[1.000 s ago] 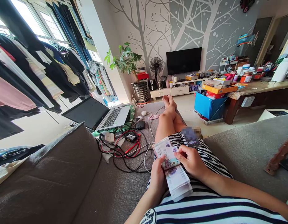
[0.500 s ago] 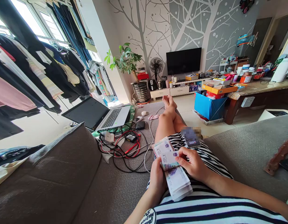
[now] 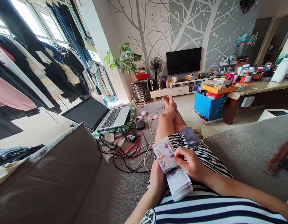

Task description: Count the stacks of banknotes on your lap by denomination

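A stack of banknotes (image 3: pixel 178 182) is in my left hand (image 3: pixel 157 174), whose fingers are closed round its left side. Pale paper with purple print shows on the notes, and their lower ends fan apart over my lap. One note is folded over across the middle of the stack. My right hand (image 3: pixel 189 161) pinches the right edge of that folded note between thumb and fingers. Just beyond my right hand, a phone (image 3: pixel 191 138) lies on the black-and-white striped cloth over my thighs, its top blurred out.
An open laptop (image 3: pixel 113 118) sits left of my legs, beside tangled cables (image 3: pixel 127 149) and a white adapter (image 3: pixel 108 137). A grey cushion (image 3: pixel 52 174) rises at the left. Beyond my feet stand a TV cabinet (image 3: pixel 178 91) and a blue box (image 3: pixel 210 105).
My right hand has shifted slightly left with the pinched note. The folded part now lies lower and further left over the stack. My left hand stays in nearly the same place.
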Tool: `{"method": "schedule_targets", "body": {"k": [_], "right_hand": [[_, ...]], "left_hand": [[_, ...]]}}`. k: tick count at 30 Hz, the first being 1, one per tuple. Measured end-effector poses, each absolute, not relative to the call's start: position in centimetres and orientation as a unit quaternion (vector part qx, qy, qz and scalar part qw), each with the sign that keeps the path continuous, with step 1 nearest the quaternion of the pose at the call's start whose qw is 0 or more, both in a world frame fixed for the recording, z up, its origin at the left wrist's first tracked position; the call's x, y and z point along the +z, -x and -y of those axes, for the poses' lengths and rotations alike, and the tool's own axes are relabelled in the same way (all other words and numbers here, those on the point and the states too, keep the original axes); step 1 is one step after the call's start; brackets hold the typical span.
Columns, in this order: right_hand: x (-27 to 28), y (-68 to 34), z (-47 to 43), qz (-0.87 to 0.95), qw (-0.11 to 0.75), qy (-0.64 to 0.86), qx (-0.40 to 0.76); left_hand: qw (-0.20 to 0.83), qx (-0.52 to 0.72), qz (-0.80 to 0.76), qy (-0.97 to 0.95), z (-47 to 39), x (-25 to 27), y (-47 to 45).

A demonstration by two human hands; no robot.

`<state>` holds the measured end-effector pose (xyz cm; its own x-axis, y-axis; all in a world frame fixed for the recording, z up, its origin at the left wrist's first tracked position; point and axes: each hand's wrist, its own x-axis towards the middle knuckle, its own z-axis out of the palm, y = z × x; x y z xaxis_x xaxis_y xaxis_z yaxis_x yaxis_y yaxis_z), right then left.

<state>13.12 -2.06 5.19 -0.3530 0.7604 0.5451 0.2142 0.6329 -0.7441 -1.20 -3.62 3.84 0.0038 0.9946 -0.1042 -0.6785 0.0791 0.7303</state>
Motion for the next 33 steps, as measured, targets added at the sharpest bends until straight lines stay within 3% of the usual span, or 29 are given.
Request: {"method": "schedule_targets", "body": {"k": [11, 33], "right_hand": [[4.7, -14.3, 2.8, 0.795, 0.458, 0.283, 0.280], [4.9, -14.3, 3.1, 0.803, 0.470, 0.252, 0.266]], "left_hand": [[0.633, 0.640, -0.404, -0.164, 4.3, 5.6, 1.0], [0.604, 0.656, -0.422, -0.163, 4.5, 5.9, 0.8]]}}
